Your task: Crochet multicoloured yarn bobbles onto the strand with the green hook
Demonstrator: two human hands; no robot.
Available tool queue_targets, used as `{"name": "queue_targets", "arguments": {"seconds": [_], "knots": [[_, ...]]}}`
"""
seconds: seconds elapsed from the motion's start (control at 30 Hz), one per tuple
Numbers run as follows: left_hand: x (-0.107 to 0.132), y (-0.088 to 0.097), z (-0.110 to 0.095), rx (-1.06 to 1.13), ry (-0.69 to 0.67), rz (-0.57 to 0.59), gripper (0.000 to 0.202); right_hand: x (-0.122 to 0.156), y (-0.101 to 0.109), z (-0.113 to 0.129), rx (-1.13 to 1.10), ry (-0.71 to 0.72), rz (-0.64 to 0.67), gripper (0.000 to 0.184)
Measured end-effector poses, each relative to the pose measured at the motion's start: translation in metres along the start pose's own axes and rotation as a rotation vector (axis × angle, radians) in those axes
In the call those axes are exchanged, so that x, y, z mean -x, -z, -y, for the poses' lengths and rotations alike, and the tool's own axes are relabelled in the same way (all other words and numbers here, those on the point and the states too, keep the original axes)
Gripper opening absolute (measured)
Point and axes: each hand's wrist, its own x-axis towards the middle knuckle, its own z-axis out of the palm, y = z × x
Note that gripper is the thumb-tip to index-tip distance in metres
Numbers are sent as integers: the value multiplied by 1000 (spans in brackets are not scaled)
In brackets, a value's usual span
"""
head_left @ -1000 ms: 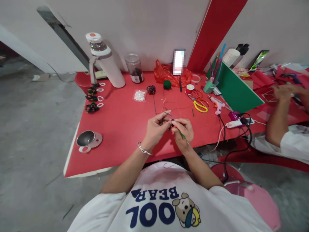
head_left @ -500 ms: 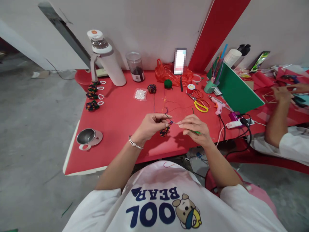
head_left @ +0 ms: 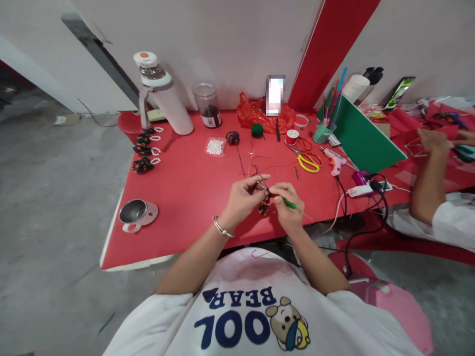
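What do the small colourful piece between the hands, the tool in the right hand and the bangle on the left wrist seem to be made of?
Small piece: probably yarn or thread, matt and soft-looking, with loose multicoloured strands. Tool in the right hand: green grip, likely smooth plastic; its tip is hidden. Bangle by the left hand: apparently metal, silvery with a bright sheen.

Left hand (head_left: 243,198): yarn (head_left: 264,205); right hand (head_left: 288,213): stick (head_left: 289,202) (green)
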Motion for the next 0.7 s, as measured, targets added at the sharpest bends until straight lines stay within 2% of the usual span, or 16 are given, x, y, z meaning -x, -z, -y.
{"name": "queue_targets", "arguments": {"seconds": [0.07,0.13,0.27,0.33,0.4,0.53,0.7], "knots": [[2,-7,7,-14,-33,-93,47,6,-8,3,196,129,-70,22],[3,-11,12,3,-36,-130,50,7,-11,5,322,222,-96,25],[5,-11,11,53,-27,-89,48,1,-6,-1,322,259,-86,24],[5,-6,6,65,-10,-35,45,-6,3,-5,239,228,-14,27],[4,2,-1,61,31,24,40,-15,14,-7,142,202,113,28],[1,15,-11,46,140,135,35,-31,37,-6,50,228,323,26],[-2,23,-14,28,164,170,35,-42,50,-1,61,233,423,29]]}}
